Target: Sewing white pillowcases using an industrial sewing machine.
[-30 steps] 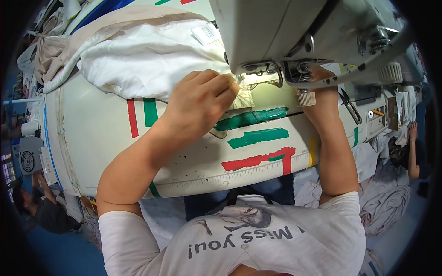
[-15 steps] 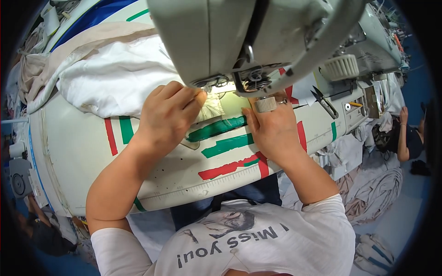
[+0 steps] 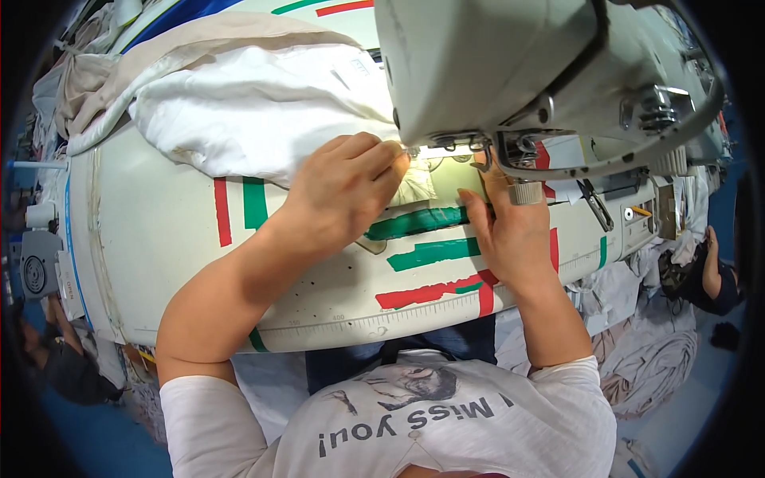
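A white garment (image 3: 255, 103) with a beige part lies on the table to the left of the sewing machine (image 3: 478, 64). My left hand (image 3: 347, 191) is closed in a pinch on the garment's edge, close by the lit needle area. A small pale gathered piece of fabric (image 3: 414, 188) shows just right of these fingers. My right hand (image 3: 514, 231) rests on the machine bed right of the needle, thumb and forefinger apart, with no cloth visible in it. The machine head and a ribbed dial (image 3: 525, 193) hide some of its fingers.
Red and green tape strips (image 3: 434, 253) mark the pale table (image 3: 159, 239), which has a ruler along its front edge. Black thread snips (image 3: 596, 205) lie at the right, near a small tray (image 3: 637, 215). Piled cloth (image 3: 653, 358) lies at the lower right. Other people sit at both sides.
The view has swung, so the table and machine appear farther right. My left hand keeps its pinch by the needle. My right thumb and forefinger look farther apart.
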`<action>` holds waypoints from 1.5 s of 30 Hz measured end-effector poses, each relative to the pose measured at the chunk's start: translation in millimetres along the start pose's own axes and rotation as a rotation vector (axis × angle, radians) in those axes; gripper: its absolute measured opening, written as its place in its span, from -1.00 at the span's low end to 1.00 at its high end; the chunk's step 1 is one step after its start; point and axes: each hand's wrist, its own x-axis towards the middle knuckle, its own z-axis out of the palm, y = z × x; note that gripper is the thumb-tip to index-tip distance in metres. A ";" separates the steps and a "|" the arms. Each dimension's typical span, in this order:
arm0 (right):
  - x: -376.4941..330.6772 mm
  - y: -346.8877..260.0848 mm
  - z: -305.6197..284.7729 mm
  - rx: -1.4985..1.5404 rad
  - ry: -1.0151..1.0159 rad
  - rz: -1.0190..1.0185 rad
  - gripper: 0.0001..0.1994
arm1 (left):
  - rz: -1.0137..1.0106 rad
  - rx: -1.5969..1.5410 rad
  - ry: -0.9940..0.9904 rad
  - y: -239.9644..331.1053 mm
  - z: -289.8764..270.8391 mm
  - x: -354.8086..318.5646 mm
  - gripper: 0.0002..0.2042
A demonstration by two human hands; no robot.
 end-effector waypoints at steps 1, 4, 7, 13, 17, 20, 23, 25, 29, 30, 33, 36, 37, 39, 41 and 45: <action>1.0 -1.9 0.6 0.007 -0.001 -0.005 -0.61 | -0.005 0.006 -0.003 -1.0 0.1 -1.8 -0.77; 3.1 -4.7 -2.0 -0.020 -0.040 0.002 -0.61 | 0.009 0.027 -0.006 -3.4 2.6 -3.6 -0.77; 2.5 -3.0 -0.6 -0.041 -0.023 -0.020 -0.61 | 0.014 0.017 0.028 -3.3 3.5 -2.5 -0.77; 1.1 -4.5 0.8 0.036 -0.061 0.084 -0.70 | 0.002 0.021 0.014 -5.8 2.2 -1.7 -0.76; 0.0 -3.5 0.6 0.041 -0.064 0.093 -0.70 | 0.007 0.019 0.027 -10.6 0.6 -0.3 -0.75; 0.7 -2.5 0.4 -0.023 0.028 -0.034 -0.58 | 0.022 0.010 0.010 -17.4 0.5 -0.8 -0.75; 0.8 -5.1 -1.7 0.008 0.018 -0.047 -0.60 | 0.044 -0.008 0.002 -21.9 -0.7 1.8 -0.74; 0.4 -5.8 -5.3 0.031 -0.010 -0.034 -0.62 | 0.061 -0.018 -0.007 -18.4 -3.4 -0.1 -0.72; 2.2 -9.7 -11.4 0.062 0.007 -0.075 -0.67 | -0.024 -0.106 -0.082 -7.9 -4.5 -7.2 -0.67; 7.0 -9.3 -14.8 0.052 0.052 -0.138 -0.70 | -0.053 -0.129 -0.089 -6.5 -5.6 -8.2 -0.66; 18.4 -14.0 -24.9 0.217 -0.037 -0.014 -0.85 | -0.087 -0.158 -0.128 -2.1 -11.3 -7.3 -0.66; 31.4 3.6 -18.0 0.113 0.000 -0.016 -0.87 | -0.060 -0.163 -0.098 -4.0 -12.2 -7.9 -0.64; 34.5 11.1 -15.9 0.051 -0.050 0.033 -0.82 | -0.057 -0.164 -0.097 -3.5 -13.0 -7.1 -0.64; 39.6 19.3 -9.3 0.103 0.083 -0.066 -0.86 | -0.058 -0.167 -0.104 -2.1 -14.9 -5.5 -0.64; 43.8 16.6 -11.8 0.082 0.031 0.032 -0.88 | -0.056 -0.163 -0.113 -2.1 -15.5 -5.6 -0.65; 41.4 26.9 -3.0 0.072 0.093 -0.028 -0.88 | -0.066 -0.159 -0.158 -2.0 -17.9 -6.9 -0.65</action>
